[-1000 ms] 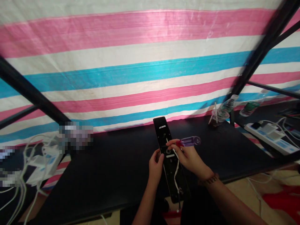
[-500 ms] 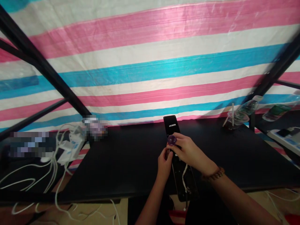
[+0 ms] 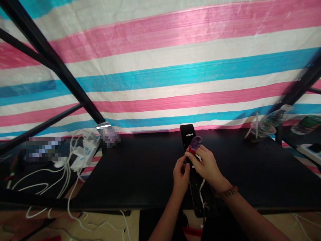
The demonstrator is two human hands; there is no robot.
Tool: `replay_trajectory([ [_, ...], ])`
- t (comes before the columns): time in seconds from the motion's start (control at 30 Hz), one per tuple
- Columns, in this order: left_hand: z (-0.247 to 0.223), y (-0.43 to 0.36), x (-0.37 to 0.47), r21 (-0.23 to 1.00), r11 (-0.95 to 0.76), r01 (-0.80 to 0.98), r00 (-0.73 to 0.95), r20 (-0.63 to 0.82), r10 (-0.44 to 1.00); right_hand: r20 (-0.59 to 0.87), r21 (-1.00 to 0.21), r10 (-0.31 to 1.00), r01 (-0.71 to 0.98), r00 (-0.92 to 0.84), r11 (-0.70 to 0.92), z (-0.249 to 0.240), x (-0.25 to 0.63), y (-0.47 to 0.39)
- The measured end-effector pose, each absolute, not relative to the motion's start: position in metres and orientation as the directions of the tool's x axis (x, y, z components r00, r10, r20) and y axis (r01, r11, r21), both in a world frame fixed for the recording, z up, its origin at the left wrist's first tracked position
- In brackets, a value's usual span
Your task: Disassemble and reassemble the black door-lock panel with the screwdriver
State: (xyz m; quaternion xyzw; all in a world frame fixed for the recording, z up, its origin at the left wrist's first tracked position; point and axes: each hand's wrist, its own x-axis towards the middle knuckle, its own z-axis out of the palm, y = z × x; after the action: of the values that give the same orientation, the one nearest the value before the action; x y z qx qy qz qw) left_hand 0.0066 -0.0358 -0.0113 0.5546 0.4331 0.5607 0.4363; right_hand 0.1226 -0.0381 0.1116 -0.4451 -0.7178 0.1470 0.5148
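Note:
A long, narrow black panel [image 3: 198, 198] lies lengthwise on the black table, with a white label near its far end and a white cable [image 3: 201, 192] running along its near half. My right hand [image 3: 208, 167] is closed around a tool with a see-through purple handle [image 3: 195, 143] and a red part below it. The tool's tip is hidden, so its exact kind does not show. At the panel's left edge, my left hand [image 3: 181, 175] has its fingers curled, the index fingertip meeting the right hand's fingers. Whatever the left fingers pinch is hidden.
White power strips [image 3: 81, 159] and tangled white cables [image 3: 67, 174] lie at the left. Clear plastic cups with a straw [image 3: 260, 129] and a bottle [image 3: 281, 113] are at the back right. Black frame bars [image 3: 67, 80] slant up before a striped sheet [image 3: 188, 73].
The purple handle has tilted from facing me to leaning up and right, and its red part now shows. The view has shifted, so the scene's sides sit farther right.

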Motion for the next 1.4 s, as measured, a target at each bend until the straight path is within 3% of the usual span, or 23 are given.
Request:
replay_trajectory([
  [0.13, -0.014, -0.035, 0.007, 0.970, -0.243, 0.011, 0.001, 0.243, 0.970, 0.597, -0.708, 0.802, 0.459, -0.016, 0.536, 0.112, 0.124, -0.038],
  [0.33, -0.014, -0.035, 0.007, 0.973, -0.231, -0.012, -0.004, 0.231, 0.973, 0.556, -0.709, 0.820, 0.438, -0.135, 0.553, 0.116, 0.125, -0.039],
  [0.47, -0.012, -0.035, 0.008, 0.979, -0.200, -0.043, -0.019, 0.200, 0.980, 0.558, -0.733, 0.830, 0.456, -0.023, 0.505, 0.113, 0.117, -0.035],
  [0.67, -0.013, -0.034, 0.007, 0.976, -0.215, -0.024, -0.023, 0.215, 0.976, 0.483, -0.847, 0.855, 0.349, 0.189, 0.401, 0.094, 0.113, -0.030],
  [0.93, -0.012, -0.033, 0.007, 0.977, -0.209, -0.041, 0.009, 0.210, 0.978, 0.537, -0.700, 0.836, 0.494, -0.113, 0.516, 0.118, 0.122, -0.040],
  [1.17, -0.011, -0.034, 0.007, 0.979, -0.194, -0.055, 0.001, 0.194, 0.981, 0.543, -0.724, 0.840, 0.499, -0.012, 0.475, 0.120, 0.117, -0.039],
  [1.4, -0.012, -0.033, 0.006, 0.977, -0.207, -0.056, 0.021, 0.208, 0.978, 0.574, -0.712, 0.819, 0.483, -0.018, 0.510, 0.116, 0.114, -0.043],
])
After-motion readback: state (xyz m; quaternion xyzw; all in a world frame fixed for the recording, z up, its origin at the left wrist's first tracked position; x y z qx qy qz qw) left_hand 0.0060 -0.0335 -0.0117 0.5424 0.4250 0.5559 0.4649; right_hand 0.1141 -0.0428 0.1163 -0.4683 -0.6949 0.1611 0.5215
